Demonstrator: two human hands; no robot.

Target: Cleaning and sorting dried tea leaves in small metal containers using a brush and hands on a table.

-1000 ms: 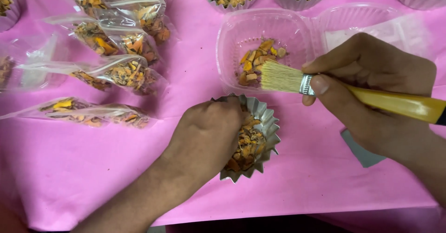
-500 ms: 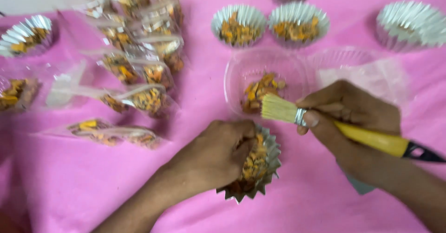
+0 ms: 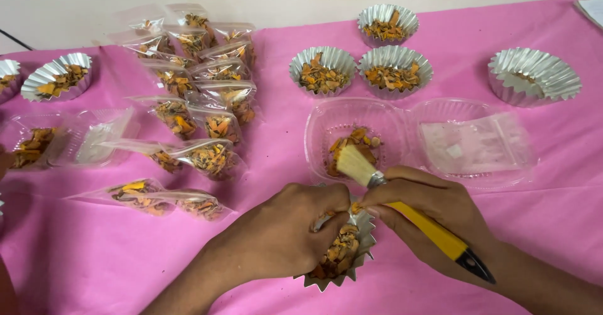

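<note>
A left hand [image 3: 282, 230] closes around a fluted foil cup [image 3: 342, 255] of orange dried pieces near the front edge of the pink tabletop [image 3: 553, 183], while the right hand [image 3: 433, 211] grips a yellow-handled brush [image 3: 402, 199], bristles over an open clear plastic container [image 3: 352, 130]. The step appears to be moving pieces between cup and container; tipping the cup steadily seems next. Filled clear pouches [image 3: 201, 120] and more foil cups [image 3: 358, 70] lie beyond
</note>
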